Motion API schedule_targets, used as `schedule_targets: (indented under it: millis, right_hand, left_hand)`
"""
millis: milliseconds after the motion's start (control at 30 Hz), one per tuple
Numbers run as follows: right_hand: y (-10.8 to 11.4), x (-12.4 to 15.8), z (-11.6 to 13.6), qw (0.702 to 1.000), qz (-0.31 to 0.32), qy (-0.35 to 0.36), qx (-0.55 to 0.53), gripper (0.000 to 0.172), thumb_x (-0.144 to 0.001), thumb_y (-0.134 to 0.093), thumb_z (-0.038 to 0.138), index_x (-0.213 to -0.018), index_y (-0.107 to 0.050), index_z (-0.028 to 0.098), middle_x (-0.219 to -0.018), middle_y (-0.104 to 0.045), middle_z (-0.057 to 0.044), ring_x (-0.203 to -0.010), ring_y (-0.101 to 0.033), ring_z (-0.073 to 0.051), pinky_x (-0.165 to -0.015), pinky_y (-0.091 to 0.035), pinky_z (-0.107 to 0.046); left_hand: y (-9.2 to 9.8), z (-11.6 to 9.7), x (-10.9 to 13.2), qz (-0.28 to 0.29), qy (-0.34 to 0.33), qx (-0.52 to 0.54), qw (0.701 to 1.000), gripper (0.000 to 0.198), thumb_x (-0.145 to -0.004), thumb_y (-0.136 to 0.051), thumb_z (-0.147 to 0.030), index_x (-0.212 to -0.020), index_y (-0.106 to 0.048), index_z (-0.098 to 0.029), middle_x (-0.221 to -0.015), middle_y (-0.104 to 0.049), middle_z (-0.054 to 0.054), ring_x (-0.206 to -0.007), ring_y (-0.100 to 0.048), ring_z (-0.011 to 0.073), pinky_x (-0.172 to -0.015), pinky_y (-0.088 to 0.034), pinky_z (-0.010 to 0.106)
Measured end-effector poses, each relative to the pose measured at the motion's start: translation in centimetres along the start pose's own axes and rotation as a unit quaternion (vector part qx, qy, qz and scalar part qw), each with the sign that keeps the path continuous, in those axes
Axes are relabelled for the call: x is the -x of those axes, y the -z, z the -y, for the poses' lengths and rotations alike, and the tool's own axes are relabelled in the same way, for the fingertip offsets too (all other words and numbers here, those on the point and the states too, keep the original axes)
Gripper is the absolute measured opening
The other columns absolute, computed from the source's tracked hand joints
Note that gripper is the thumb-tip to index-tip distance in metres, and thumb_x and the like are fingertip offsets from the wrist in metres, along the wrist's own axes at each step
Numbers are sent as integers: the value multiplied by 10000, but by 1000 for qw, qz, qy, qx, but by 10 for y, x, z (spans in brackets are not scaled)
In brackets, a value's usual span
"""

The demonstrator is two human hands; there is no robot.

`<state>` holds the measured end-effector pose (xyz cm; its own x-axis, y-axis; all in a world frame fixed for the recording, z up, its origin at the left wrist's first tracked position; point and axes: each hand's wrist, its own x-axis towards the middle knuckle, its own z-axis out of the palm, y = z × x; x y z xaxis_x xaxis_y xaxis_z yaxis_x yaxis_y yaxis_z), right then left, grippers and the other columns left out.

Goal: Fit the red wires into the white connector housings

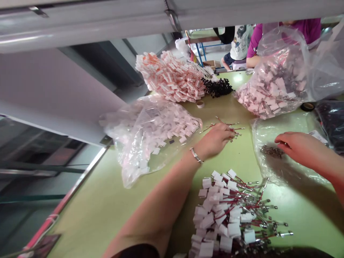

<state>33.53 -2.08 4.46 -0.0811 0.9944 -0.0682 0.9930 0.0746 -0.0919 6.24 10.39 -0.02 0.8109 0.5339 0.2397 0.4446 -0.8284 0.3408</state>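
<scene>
My left hand [219,138] reaches across the green table with its fingers curled down at a small bunch of short red wires with metal ends [236,129]. Its fingertips are mostly hidden, so what they grip does not show. My right hand [298,143] hovers at a flat clear plastic bag [260,132], fingers bent and tips close together beside a small pile of metal parts [271,151]. Anything in its pinch is too small to make out. Nearest me lies a heap of white plastic connectors [215,215] with red wires and metal ends pointing right.
A clear bag of white connectors [172,125] lies open at left. Behind are a pale pink bundle [172,77], black-tipped wires [217,87] and a tape roll [200,104]. A full bag [276,82] stands before a person in purple [258,41]. A rail [107,21] crosses overhead.
</scene>
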Motion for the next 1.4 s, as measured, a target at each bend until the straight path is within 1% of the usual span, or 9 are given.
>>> schedule_targets:
  millis: [100,233,400,467,600,733,833,1100,1400]
  right_hand:
    - [-1,-8,-21,997,64,-13,29,182,-839,-488,268,-792,-663,248,-798,-681,-35,-646,-569,-200,-547,-349,-311]
    - [5,-9,-24,997,34,-47,42,209,-853,-465,285,-802,-663,243,-799,-684,-32,-651,-561,-195,-549,-333,-303]
    - [2,-6,-3,998,51,3,32,210,-857,-487,311,-847,-681,231,-832,-672,-46,-685,-561,-179,-569,-342,-292]
    - [-5,-6,5,997,56,27,35,200,-848,-516,331,-894,-678,223,-882,-659,-60,-744,-570,-191,-588,-357,-290]
    - [-19,-8,12,996,53,54,43,196,-863,-506,278,-912,-681,207,-886,-639,-74,-785,-574,-203,-629,-375,-296]
    - [-29,-15,13,998,2,50,26,270,-911,-429,261,-905,-688,185,-871,-635,-82,-790,-570,-198,-679,-382,-301]
    - [-33,-18,12,999,-19,47,11,296,-922,-404,243,-874,-688,173,-883,-633,-80,-785,-566,-183,-704,-381,-287]
    - [-40,-19,11,998,-2,50,35,263,-906,-417,224,-950,-665,151,-929,-618,-98,-756,-559,-179,-675,-365,-287]
    - [-43,-26,11,1000,-26,12,1,253,-900,-435,232,-831,-666,156,-882,-624,-78,-763,-562,-170,-700,-375,-268]
  left_hand:
    - [-8,2,-1,27,-1,-36,999,231,-919,-448,-193,-932,-679,-195,-950,-618,64,-951,-529,202,-876,-420,362]
    - [-24,5,-9,11,-11,-49,999,191,-908,-475,-185,-855,-657,-171,-925,-619,70,-951,-531,213,-871,-423,363]
    - [-32,-2,-17,-143,54,82,985,111,-867,-524,-184,-825,-627,-172,-905,-660,70,-919,-570,214,-871,-443,381]
    - [-30,-5,-19,-231,129,222,939,72,-856,-545,-221,-838,-598,-176,-870,-675,57,-852,-608,194,-821,-478,362]
    - [-16,-6,-19,-327,185,485,790,139,-833,-589,-302,-862,-525,-182,-802,-683,36,-729,-647,149,-745,-520,322]
    - [4,0,-19,-378,174,533,737,131,-802,-625,-266,-814,-518,-190,-683,-626,-18,-629,-601,98,-659,-505,233]
    - [11,-3,-16,-372,196,497,759,54,-811,-600,-216,-812,-553,-188,-595,-538,-53,-493,-479,61,-494,-402,169]
    - [-2,-42,-10,-147,240,373,884,183,-854,-550,-296,-795,-665,-166,-667,-610,6,-534,-484,89,-484,-364,210]
    - [-17,-43,-6,-69,241,387,887,180,-810,-594,-328,-799,-692,-178,-693,-654,22,-571,-535,101,-546,-441,228]
